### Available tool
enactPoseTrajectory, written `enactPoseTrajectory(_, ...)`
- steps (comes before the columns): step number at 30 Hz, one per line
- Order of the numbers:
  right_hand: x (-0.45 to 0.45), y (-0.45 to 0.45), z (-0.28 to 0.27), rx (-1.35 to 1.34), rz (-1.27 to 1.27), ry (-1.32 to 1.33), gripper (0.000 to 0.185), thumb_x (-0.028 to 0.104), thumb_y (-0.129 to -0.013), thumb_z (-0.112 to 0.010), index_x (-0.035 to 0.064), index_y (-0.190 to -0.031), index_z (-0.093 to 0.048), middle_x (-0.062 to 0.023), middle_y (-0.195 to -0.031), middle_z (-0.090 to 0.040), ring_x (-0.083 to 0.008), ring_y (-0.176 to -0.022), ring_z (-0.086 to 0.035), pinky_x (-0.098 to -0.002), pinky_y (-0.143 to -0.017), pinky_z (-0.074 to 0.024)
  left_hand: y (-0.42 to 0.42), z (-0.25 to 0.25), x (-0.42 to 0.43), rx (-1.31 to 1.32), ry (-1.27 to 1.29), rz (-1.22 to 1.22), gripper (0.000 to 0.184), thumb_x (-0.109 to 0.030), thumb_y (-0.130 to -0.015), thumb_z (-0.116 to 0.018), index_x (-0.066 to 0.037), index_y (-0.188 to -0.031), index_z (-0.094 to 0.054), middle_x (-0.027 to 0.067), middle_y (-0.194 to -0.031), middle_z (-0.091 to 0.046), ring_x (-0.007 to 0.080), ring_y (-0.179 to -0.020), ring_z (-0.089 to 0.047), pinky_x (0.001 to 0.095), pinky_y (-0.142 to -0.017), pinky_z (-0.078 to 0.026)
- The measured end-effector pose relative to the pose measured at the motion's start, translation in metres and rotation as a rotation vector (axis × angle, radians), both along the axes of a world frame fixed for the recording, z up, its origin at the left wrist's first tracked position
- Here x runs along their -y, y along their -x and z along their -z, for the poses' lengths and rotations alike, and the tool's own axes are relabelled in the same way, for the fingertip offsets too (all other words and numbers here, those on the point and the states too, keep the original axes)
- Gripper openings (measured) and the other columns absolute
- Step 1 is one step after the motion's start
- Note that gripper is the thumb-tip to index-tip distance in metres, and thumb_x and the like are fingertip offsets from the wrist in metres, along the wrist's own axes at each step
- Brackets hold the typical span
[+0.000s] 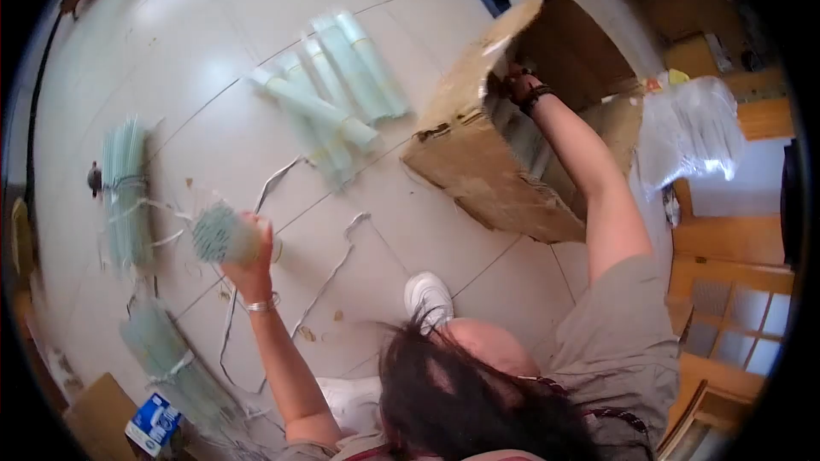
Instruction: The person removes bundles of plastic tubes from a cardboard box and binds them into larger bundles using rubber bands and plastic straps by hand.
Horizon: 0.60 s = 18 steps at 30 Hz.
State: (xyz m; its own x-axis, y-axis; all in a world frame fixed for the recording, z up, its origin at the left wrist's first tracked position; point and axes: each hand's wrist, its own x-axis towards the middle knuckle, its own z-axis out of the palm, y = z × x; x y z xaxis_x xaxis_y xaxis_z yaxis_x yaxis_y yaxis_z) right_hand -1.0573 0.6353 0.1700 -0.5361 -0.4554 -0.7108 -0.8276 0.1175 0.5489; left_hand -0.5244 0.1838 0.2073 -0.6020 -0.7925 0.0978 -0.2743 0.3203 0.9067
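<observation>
a: what does the left grip have hold of?
b: your left hand is closed round a bundle of pale green sticks, its cut ends turned up toward you. wrapping the fingers about the side probably stops the thin pieces slipping apart.
a: where is it, exactly?
b: raised above the floor – between the tied bundle near the floor's left edge and the cardboard box.
a: and the right grip?
b: your right hand is inside the box, past its open side. the fingers are blurred and in shadow, so i cannot tell how far they are open or whether they have hold of anything. the box lies with its mouth toward you, which likely lets the arm reach in easily.
a: what lies about the hands?
b: a loose cluster of pale green rolls is beside the box, some crossing others. on your left, the tied bundle has a band round its middle, and the lower bundle has one too – the bands seem to be there to keep each lot together. a pale cord trails over the floor between your left hand and your white shoe. a clear plastic bag sits just beside the box, on your right.
</observation>
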Motion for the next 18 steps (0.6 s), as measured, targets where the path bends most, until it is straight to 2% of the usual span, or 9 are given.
enactPoseTrajectory(1, -0.007, 0.009, -0.002, -0.024, -0.083, -0.078, 0.038, 0.022, -0.096, -0.046, 0.0112, -0.131, -0.057, -0.0123, -0.134, -0.057, -0.0268, -0.120, -0.055, -0.0404, -0.100, -0.0448, -0.003, 0.022, 0.002, -0.030, -0.019, -0.023, 0.025, -0.007, -0.075, -0.080, -0.004, -0.096, -0.067, 0.0054, -0.097, -0.069, 0.0163, -0.089, -0.064, 0.0316, -0.083, -0.052)
enactPoseTrajectory(2, 0.011, 0.011, 0.003, -0.030, -0.133, -0.045, 0.038, 0.022, -0.096, -0.047, 0.0108, -0.132, -0.056, -0.0118, -0.133, -0.057, -0.0266, -0.119, -0.055, -0.0403, -0.100, -0.0446, -0.018, 0.037, 0.005, 0.069, 0.180, 0.036, 0.033, -0.003, -0.075, -0.080, -0.003, -0.106, -0.068, 0.0059, -0.108, -0.069, 0.0160, -0.098, -0.063, 0.0301, -0.089, -0.050)
enactPoseTrajectory(4, 0.020, 0.021, -0.016, 0.105, 0.392, 0.531, 0.039, 0.023, -0.096, -0.048, 0.0101, -0.133, -0.054, -0.0109, -0.132, -0.057, -0.0261, -0.118, -0.055, -0.0401, -0.101, -0.0441, -0.008, 0.000, -0.008, 0.090, 0.004, 0.040, 0.035, -0.014, -0.073, -0.084, -0.008, -0.105, -0.070, 0.0029, -0.102, -0.072, 0.0169, -0.096, -0.064, 0.0337, -0.089, -0.049)
enactPoseTrajectory(5, 0.026, 0.023, -0.029, 0.276, 0.794, 0.895, 0.040, 0.023, -0.096, -0.049, 0.0097, -0.134, -0.053, -0.0105, -0.132, -0.057, -0.0259, -0.117, -0.055, -0.0400, -0.101, -0.0439, -0.007, -0.001, -0.007, -0.010, 0.180, 0.090, 0.034, -0.017, -0.073, -0.084, -0.008, -0.103, -0.070, 0.0010, -0.098, -0.072, 0.0162, -0.094, -0.065, 0.0346, -0.090, -0.049)
enactPoseTrajectory(6, 0.032, 0.017, -0.051, 0.414, 1.130, 1.279, 0.041, 0.024, -0.096, -0.050, 0.0093, -0.134, -0.052, -0.0100, -0.132, -0.057, -0.0257, -0.117, -0.055, -0.0399, -0.101, -0.0436, -0.008, -0.007, -0.009, 0.004, 0.072, 0.038, 0.035, -0.017, -0.073, -0.083, -0.008, -0.104, -0.069, -0.0007, -0.099, -0.071, 0.0148, -0.093, -0.065, 0.0334, -0.090, -0.049)
enactPoseTrajectory(8, 0.044, -0.005, -0.118, 0.721, 1.418, 1.902, 0.043, 0.024, -0.096, -0.052, 0.0085, -0.136, -0.050, -0.0091, -0.131, -0.057, -0.0252, -0.115, -0.055, -0.0396, -0.102, -0.0431, -0.018, 0.000, -0.006, 0.018, 0.302, 0.069, 0.036, -0.014, -0.071, -0.083, -0.007, -0.103, -0.068, 0.0008, -0.099, -0.071, 0.0154, -0.092, -0.066, 0.0322, -0.089, -0.050)
enactPoseTrajectory(9, 0.053, -0.022, -0.152, 0.824, 1.387, 2.063, 0.044, 0.025, -0.096, -0.053, 0.0081, -0.136, -0.050, -0.0086, -0.130, -0.057, -0.0250, -0.115, -0.055, -0.0395, -0.102, -0.0429, -0.023, 0.002, -0.003, 0.024, 0.417, 0.101, 0.037, -0.013, -0.070, -0.083, -0.007, -0.103, -0.068, 0.0016, -0.099, -0.071, 0.0157, -0.091, -0.066, 0.0316, -0.088, -0.050)
enactPoseTrajectory(12, 0.077, -0.074, -0.254, 0.968, 1.044, 2.282, 0.043, 0.029, -0.094, -0.056, 0.0074, -0.131, -0.049, -0.0071, -0.121, -0.056, -0.0232, -0.106, -0.055, -0.0380, -0.096, -0.0431, -0.030, 0.008, -0.011, -0.242, -0.056, 0.060, 0.040, -0.014, -0.066, -0.084, -0.006, -0.102, -0.066, 0.0061, -0.099, -0.070, 0.0177, -0.090, -0.067, 0.0311, -0.084, -0.052)
enactPoseTrajectory(18, 0.146, -0.261, -0.436, 1.400, 0.167, 2.235, 0.045, 0.041, -0.088, -0.063, 0.0064, -0.113, -0.051, -0.0041, -0.093, -0.055, -0.0187, -0.082, -0.053, -0.0337, -0.078, -0.0443, -0.020, 0.009, -0.013, -0.289, 0.116, 0.084, 0.045, -0.015, -0.060, -0.085, -0.009, -0.099, -0.064, 0.0084, -0.092, -0.068, 0.0256, -0.078, -0.067, 0.0337, -0.072, -0.054)
